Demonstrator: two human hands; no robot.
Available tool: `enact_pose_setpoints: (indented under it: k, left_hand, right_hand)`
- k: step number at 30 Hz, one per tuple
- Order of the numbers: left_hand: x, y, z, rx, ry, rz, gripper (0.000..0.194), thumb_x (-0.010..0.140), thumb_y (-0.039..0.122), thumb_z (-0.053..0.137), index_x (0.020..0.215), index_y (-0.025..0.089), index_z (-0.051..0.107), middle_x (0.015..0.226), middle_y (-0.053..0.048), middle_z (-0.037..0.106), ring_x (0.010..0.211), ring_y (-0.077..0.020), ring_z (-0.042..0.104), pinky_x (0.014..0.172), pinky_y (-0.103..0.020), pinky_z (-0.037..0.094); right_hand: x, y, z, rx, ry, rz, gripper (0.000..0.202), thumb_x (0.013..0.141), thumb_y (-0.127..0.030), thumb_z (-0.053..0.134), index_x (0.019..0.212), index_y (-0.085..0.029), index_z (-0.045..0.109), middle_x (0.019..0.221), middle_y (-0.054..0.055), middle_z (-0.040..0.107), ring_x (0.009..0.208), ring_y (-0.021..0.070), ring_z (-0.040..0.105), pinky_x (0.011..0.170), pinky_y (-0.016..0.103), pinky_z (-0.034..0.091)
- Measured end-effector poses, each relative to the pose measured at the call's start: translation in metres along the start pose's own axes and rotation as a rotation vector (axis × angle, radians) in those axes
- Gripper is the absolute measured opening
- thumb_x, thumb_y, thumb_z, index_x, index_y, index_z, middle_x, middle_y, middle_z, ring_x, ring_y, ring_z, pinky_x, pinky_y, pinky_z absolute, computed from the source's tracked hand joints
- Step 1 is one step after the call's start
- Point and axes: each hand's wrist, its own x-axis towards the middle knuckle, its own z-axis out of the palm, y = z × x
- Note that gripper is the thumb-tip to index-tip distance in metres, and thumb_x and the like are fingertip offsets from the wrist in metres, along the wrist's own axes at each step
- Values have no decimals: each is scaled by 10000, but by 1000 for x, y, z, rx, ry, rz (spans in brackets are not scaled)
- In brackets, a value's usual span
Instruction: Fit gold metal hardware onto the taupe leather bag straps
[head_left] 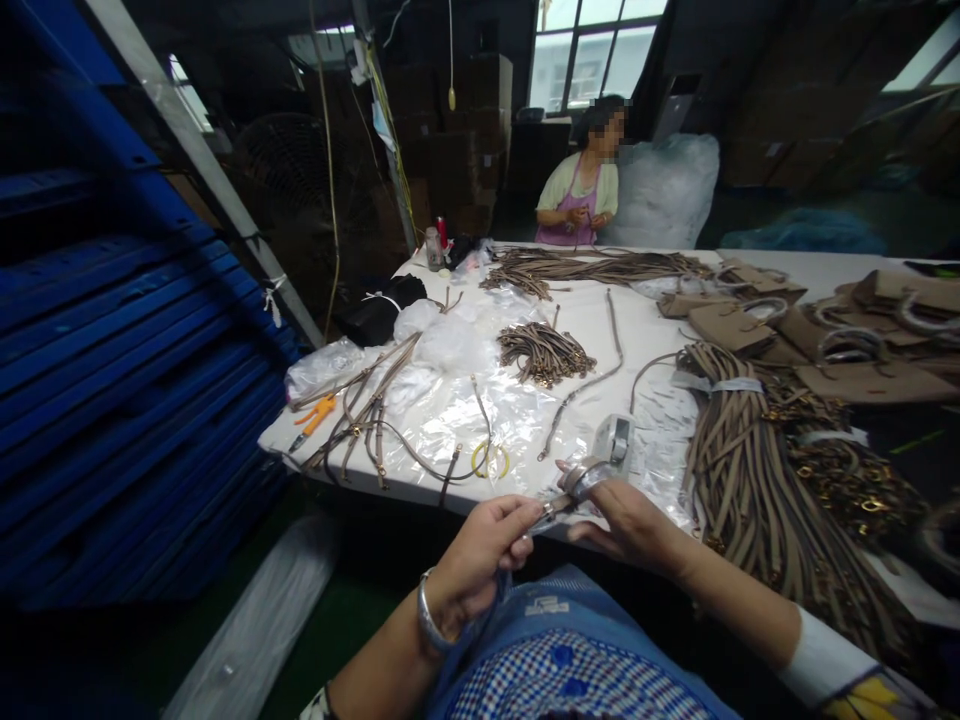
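Note:
My left hand (495, 540) is closed, pinching the end of a taupe strap (559, 505) with metal hardware on it. From these fingers the strap runs up to my right hand (626, 515), which is closed around a shiny roll (589, 477) that looks like clear tape. Part of the strap is hidden under that hand. Just beyond the roll stands a small grey metal-and-plastic device (615, 440). A yellow ring (490, 460) lies on the plastic sheeting near my left hand, beside a short strap piece (450, 475).
Bundled straps (739, 440) and taupe handbags (825, 340) fill the right of the white table (652, 350). A small strap pile (544, 352) lies mid-table. Orange-handled cutters (315, 420) rest at the left edge. Blue stacked panels (135, 420) stand left. A co-worker (577, 200) is across the table.

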Motion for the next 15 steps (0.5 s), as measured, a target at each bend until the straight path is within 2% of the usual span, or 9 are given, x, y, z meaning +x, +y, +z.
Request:
enact_pose_setpoints:
  k: [4,6,7,9,11,13,15]
  left_hand:
    - [15,1,-13,-69,-35,-135,327,749,375,759,858,87,649,739,22,457,489,10,268,406,-113,128]
    - [22,5,-18,88,-60,-186,337,791,426,699,823,94,645,719,19,471,476,-4,267,409,-131,143]
    - [26,9,-20,240,-79,-170,341,814,443,665,838,103,653,713,14,492,477,-18,297,417,-142,181]
    - [32,19,-21,660,-111,-14,316,820,418,662,977,143,674,779,-15,583,552,-69,439,497,-177,326]
    - [40,32,-20,1125,-136,244,310,824,303,674,1120,214,659,922,-44,654,742,-146,564,678,-245,430]
    - [49,48,-18,1492,-231,459,289,866,207,611,1146,255,660,995,-63,676,879,-195,593,824,-304,433]
    - [62,62,-16,1688,-395,586,294,926,180,498,1157,259,662,996,-84,687,914,-207,601,889,-337,422]
  right_hand:
    - [4,2,7,4,-54,96,275,878,-410,601,992,-171,675,855,147,680,801,288,630,745,443,519]
    - [3,6,8,69,-104,162,228,866,-413,613,848,-192,663,756,97,636,706,242,583,688,387,493]
    - [2,9,7,104,-128,190,223,868,-410,610,817,-197,650,743,81,621,688,224,562,673,363,478]
    - [-1,13,2,172,-170,226,220,896,-401,575,836,-200,641,760,62,615,680,201,544,653,328,456]
    - [-5,15,-5,249,-236,244,248,939,-402,512,870,-202,641,757,43,615,662,181,544,628,297,447]
    - [-9,15,-15,404,-342,277,333,978,-427,428,873,-193,641,712,21,592,621,159,539,594,270,448]
    - [-12,13,-25,704,-435,380,410,990,-472,371,901,-178,644,688,4,542,585,138,503,588,266,464]
